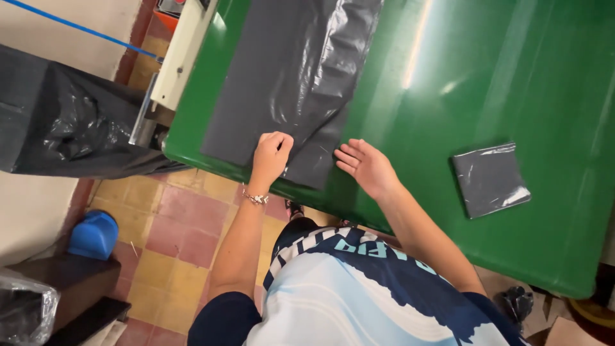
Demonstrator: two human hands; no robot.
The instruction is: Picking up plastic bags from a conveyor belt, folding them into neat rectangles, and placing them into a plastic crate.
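A long dark grey plastic bag [282, 77] lies flat on the glossy green table [448, 77], with its near end at the table's front edge. My left hand [271, 154], a bracelet on its wrist, is closed on the bag's near edge. My right hand [365, 165] lies just to the right with fingers apart, its fingertips touching the bag's right corner and its palm on the table. A folded grey bag [490, 179], a small square, sits farther right on the table, away from both hands.
A cream-coloured machine [182, 51] stands at the table's left end. Left of it hangs a heap of black plastic [70, 128]. A blue object [94, 234] lies on the tiled floor [173, 237] beside a dark shelf [70, 282].
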